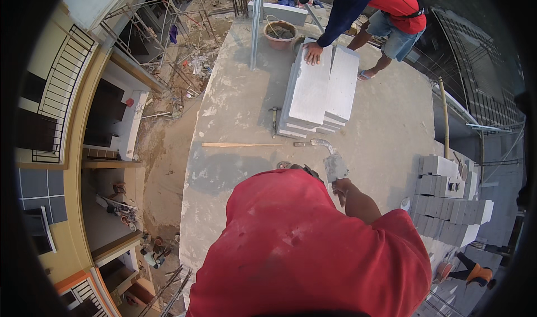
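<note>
My red-shirted torso fills the lower middle. My right hand (341,187) grips a mortar-caked metal trowel (335,166) held over the concrete slab (391,127), its blade pointing away from me. Just beyond it lies a metal tool with a bent end (306,143). A hammer (274,121) lies beside a stack of white blocks (305,96), and a thin wooden strip (235,145) lies crosswise to the left. My left hand is hidden from view.
A co-worker (391,9) leans over the blocks, one hand on top. A mortar bucket (279,40) and metal post (256,32) stand behind. More blocks (447,205) are stacked right, near another worker (475,272). The slab's left edge drops to a rubble-strewn alley (168,127).
</note>
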Motion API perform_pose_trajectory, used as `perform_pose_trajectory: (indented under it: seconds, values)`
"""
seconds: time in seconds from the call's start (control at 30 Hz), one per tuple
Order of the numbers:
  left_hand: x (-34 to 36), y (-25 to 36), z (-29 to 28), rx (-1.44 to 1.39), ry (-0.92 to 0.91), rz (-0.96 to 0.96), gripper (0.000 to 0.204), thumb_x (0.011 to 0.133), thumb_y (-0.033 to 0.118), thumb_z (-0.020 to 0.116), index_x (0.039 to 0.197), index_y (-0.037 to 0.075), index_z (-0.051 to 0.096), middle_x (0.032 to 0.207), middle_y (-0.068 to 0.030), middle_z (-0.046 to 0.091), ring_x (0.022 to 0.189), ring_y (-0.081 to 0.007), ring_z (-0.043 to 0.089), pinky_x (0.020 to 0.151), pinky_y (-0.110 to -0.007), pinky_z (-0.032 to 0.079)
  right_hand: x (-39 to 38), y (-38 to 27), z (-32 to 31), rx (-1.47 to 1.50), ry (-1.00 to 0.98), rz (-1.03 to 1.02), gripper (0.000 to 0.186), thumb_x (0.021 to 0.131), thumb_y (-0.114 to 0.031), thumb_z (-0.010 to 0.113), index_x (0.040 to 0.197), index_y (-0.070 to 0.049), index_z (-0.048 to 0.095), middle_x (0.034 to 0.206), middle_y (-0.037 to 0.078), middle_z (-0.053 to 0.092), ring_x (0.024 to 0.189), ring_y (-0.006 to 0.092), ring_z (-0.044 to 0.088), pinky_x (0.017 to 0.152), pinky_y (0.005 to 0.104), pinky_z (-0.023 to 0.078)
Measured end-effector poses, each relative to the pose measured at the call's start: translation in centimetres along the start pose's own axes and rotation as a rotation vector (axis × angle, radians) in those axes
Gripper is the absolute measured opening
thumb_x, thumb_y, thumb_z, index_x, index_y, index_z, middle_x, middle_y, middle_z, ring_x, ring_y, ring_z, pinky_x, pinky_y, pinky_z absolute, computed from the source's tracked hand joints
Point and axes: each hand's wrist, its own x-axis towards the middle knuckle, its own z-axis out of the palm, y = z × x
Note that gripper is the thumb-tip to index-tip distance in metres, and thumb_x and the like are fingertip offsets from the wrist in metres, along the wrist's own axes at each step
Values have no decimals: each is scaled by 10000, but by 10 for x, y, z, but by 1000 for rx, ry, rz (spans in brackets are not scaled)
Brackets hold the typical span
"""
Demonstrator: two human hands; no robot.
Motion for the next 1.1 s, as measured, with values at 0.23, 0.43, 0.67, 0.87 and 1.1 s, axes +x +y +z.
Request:
perform_pose_trajectory:
  seconds: [0.23,0.43,0.67,0.87,1.1]
  values:
    - [17,37,-50,-61,9,123,809,905,667,465,1424,49,409,1358,-161,527,1140,-317,574,859,-493,447,-14,-110,60,-354,64,-383,198,791,-179,616,861,0,664,767,142,684,661,266,675,596,377,554]
    - [48,97,-73,50,-73,220,822,900,674,466,1446,66,386,1385,-170,511,1163,-336,563,875,-540,436,-105,-116,82,-366,512,-554,323,702,-305,661,929,-79,705,879,186,703,748,357,682,755,418,548]
    - [85,163,-70,262,-187,248,758,905,651,478,1391,71,437,1345,-153,546,1108,-316,581,881,-517,411,-135,80,84,225,297,45,276,794,-206,613,820,67,642,770,167,668,611,276,667,522,445,542]
    - [84,210,-42,257,-167,284,734,904,633,504,1383,80,450,1334,-147,555,1101,-310,582,884,-492,425,-103,373,182,1000,175,655,365,938,-402,437,1158,-123,526,970,70,538,995,280,509,940,575,375]
    - [42,204,7,474,-224,293,694,919,600,506,1382,86,458,1322,-143,559,1110,-309,581,889,-502,431,-109,429,226,995,186,616,305,944,-313,446,1112,-71,524,898,84,590,829,246,557,769,461,459]
